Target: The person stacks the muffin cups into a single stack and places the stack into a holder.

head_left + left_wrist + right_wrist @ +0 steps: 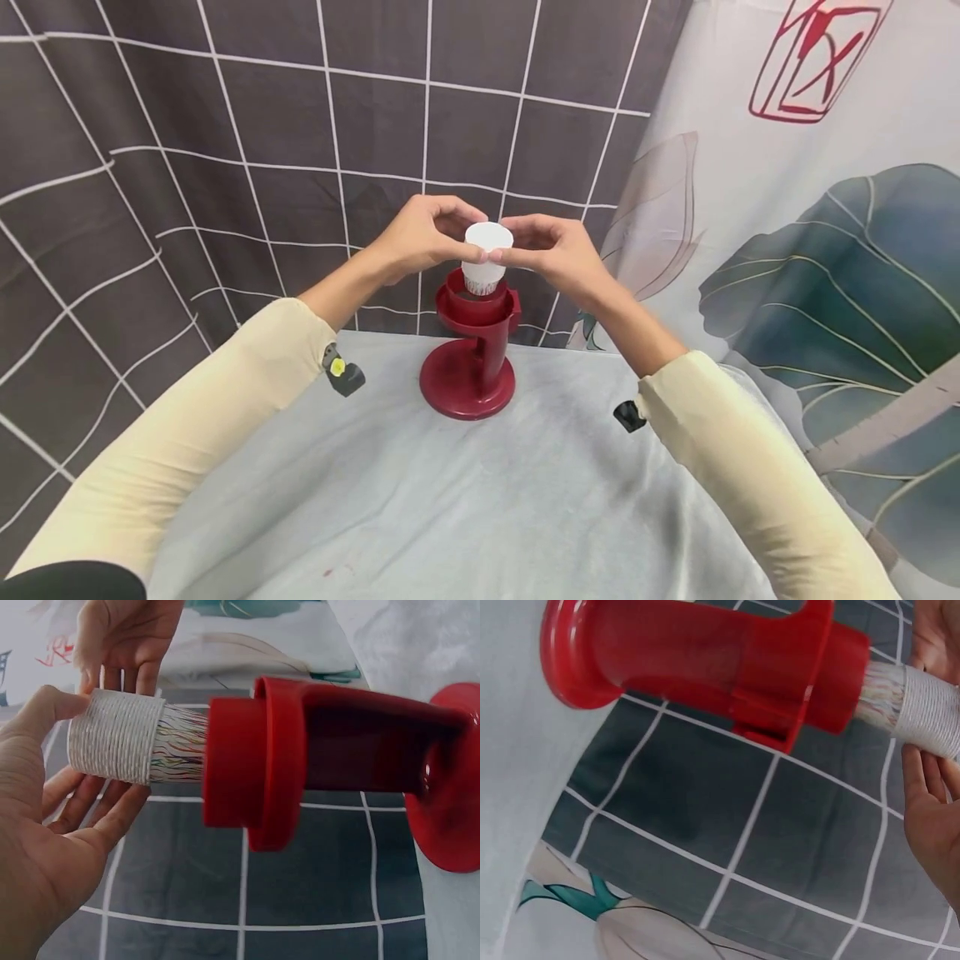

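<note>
A stack of white paper cups [489,237] stands upright between my two hands, its many rims making ridges in the wrist views. Thin coloured lines mark the lowest cup's side. My left hand [420,237] grips the stack from the left, thumb in front and fingers behind. From the other side, my right hand [557,250] holds it the same way. Below is a red cup dispenser [483,367] with a round base, an upright post and a ring-shaped top. The stack's lower end [180,742] reaches the ring's opening, where its bottom is hidden.
The dispenser stands on a table under a pale grey-blue cloth [480,500], near its back edge. Behind hangs a dark curtain [285,108] with white grid lines. A white curtain [750,192] with leaf prints is at the right. Small black devices [345,379] sit at the sleeve cuffs.
</note>
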